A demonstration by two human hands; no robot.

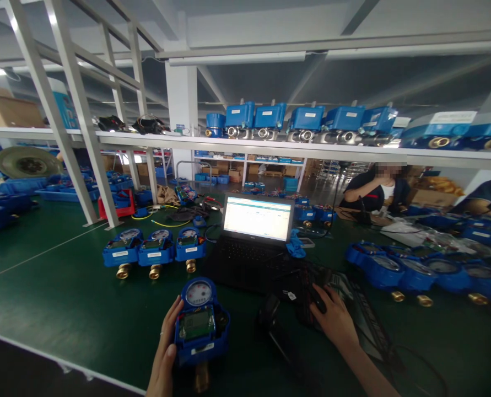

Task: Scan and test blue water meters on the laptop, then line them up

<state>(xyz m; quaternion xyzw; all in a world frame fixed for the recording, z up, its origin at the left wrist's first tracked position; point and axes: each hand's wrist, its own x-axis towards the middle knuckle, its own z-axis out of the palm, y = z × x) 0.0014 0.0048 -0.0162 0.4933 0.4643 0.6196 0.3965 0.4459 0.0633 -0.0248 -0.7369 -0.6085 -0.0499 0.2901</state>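
A blue meter (201, 348) with a round dial, an exposed green circuit board and a brass fitting lies at the front of the green table. My left hand (167, 344) rests along its left side, fingers stretched out and touching the casing. To the right, my right hand (332, 314) is wrapped over a black computer mouse (318, 299). Between the two hands sits a black handheld scanner (272, 320), which neither hand touches. Behind it stands an open laptop (257, 218) with a bright screen of small text.
Three blue meters (156, 248) stand in a row left of the laptop, and several more (419, 273) line the right side. Overhead, a shelf (270, 144) carries blue units. A person (373, 190) sits across the table at the right.
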